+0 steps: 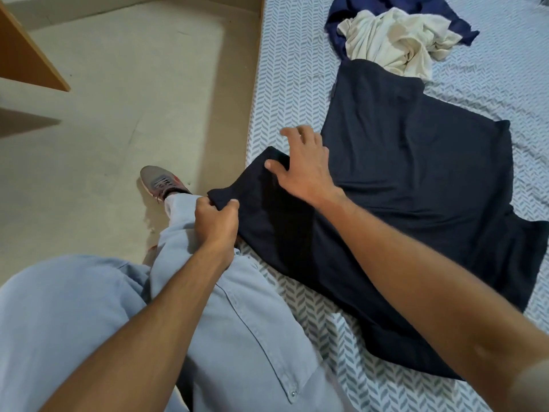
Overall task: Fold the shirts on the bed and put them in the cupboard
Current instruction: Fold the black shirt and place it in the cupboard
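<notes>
Left hand [215,224] grips dark shirt [410,185].

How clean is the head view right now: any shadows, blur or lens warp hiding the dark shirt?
Head view: soft indoor light, no glare; a broad shadow falls on the floor beside the bed. The dark shirt reads nearly black, so its folds barely show. Wide-angle warp bends the bed edge and stretches the forearms. The left hand and right hand look sharp; the cream shirt is slightly soft.
</notes>
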{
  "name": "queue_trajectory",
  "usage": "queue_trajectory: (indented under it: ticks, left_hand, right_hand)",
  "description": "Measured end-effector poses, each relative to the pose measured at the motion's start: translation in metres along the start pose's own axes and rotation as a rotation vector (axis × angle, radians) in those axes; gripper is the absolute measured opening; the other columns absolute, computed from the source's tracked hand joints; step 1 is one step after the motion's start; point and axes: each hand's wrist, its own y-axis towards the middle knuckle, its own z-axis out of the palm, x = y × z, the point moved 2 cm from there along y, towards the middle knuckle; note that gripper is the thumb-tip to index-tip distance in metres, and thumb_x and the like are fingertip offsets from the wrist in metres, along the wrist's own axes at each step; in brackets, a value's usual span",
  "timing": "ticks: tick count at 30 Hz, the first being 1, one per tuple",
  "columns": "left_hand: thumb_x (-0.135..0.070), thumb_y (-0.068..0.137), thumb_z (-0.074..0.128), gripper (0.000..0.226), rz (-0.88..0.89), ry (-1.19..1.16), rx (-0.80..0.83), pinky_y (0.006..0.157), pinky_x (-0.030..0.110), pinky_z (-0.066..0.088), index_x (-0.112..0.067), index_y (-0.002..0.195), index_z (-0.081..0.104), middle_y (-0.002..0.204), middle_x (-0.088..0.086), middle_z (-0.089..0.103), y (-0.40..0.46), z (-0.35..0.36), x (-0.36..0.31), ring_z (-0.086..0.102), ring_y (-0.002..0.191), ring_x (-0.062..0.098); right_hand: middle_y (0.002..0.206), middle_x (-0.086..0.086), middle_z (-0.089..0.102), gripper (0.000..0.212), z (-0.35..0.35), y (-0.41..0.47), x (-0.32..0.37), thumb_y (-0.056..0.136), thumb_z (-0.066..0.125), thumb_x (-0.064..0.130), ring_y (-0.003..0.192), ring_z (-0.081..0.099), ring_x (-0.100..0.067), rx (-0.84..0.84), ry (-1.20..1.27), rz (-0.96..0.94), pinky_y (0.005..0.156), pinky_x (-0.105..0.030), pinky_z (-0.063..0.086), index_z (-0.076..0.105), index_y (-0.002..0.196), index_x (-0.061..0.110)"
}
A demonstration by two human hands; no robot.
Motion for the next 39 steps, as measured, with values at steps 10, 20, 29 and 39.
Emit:
queue_trajectory:
  ticks: [10,20,29,39]
  left_hand:
    - [-0.024,0.081,0.072,0.048,0.936,0.921,0.067,0.102,0.055,0.038,-0.015,0.126,0.058,0.14,0.015,0.043,-0.077,0.024,0.001,0.04,0.129,0.039]
    - [-0.063,0.081,0.06,0.064,1.401,1.447,1.077,0.095,0.037,0.044,-0.028,0.134,0.055,0.121,-0.006,0.056,-0.241,0.133,0.084,0.049,0.114,0.019]
    - [-0.026,0.078,0.058,0.009,1.151,1.624,1.191,0.071,0.044,0.056,-0.022,0.083,0.053,0.09,0.003,0.062,-0.278,0.16,0.096,0.061,0.088,0.028]
    - [-0.047,0.091,0.067,0.047,1.067,1.332,1.234,0.089,0.033,0.048,-0.017,0.126,0.058,0.116,0.0,0.058,-0.307,0.261,0.1,0.055,0.11,0.019]
  right_hand:
    - [0.125,0.0,0.048,0.065,-0.041,-0.288,-0.102,0.084,0.063,0.064,0.111,0.049,-0.025,0.082,-0.014,-0.051,0.089,-0.042,0.041,0.053,0.131,0.021]
    - [0.14,0.001,0.05,0.071,-0.082,-0.411,-0.229,0.069,0.061,0.03,0.126,0.047,-0.023,-0.055,0.029,0.283,0.096,-0.047,0.045,0.053,0.139,0.024]
    - [0.092,0.015,0.064,0.014,-0.077,-0.405,-0.256,0.081,0.059,0.028,0.092,0.057,-0.018,-0.159,0.022,0.148,0.077,-0.046,0.045,0.07,0.09,0.029]
    - [0.098,0.002,0.068,0.031,-0.113,-0.353,-0.372,0.089,0.069,0.025,0.085,0.06,-0.009,-0.533,0.618,1.021,0.073,-0.007,0.041,0.067,0.118,0.014]
